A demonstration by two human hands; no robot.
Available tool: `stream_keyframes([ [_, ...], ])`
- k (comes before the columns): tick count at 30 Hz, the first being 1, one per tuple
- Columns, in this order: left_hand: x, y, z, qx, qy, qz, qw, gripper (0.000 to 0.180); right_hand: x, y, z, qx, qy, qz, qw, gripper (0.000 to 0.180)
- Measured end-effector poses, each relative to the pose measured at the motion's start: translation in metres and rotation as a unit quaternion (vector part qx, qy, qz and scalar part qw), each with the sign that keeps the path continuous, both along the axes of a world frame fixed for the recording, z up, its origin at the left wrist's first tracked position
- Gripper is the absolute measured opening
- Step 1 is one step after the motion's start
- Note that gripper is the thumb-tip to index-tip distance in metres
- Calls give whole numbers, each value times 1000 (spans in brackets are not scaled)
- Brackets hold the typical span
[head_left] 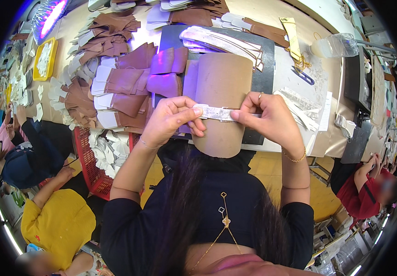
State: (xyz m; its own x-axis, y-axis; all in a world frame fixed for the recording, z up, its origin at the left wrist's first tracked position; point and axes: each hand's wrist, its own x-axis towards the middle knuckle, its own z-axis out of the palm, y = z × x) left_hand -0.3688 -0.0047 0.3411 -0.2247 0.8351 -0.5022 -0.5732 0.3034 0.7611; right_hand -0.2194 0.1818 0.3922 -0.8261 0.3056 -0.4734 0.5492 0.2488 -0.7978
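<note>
while both hands meet at the centre of the frame, a pale strip (218,113) lies stretched between them, its long axis running left to right across the tan leather panel (221,92). the left hand (171,120) pinches the strip's left end between thumb and fingertips; the right hand (267,115) pinches the right end, a ring on one finger. neither hand is nearer, since each has an end. the panel's long axis runs up the frame, crossing the strip, over a dark mat (265,73).
</note>
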Motion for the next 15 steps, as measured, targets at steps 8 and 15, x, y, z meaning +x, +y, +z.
stream_keyframes([
  [8, -9, -13, -10, 22, 8, 9, 1000, 17, 18, 8, -7, -5, 4, 1, 1000, 29],
  [15, -15, -25, -23, 10, -20, 10, 1000, 18, 31, 7, -34, -224, 86, -111, 964, 29],
])
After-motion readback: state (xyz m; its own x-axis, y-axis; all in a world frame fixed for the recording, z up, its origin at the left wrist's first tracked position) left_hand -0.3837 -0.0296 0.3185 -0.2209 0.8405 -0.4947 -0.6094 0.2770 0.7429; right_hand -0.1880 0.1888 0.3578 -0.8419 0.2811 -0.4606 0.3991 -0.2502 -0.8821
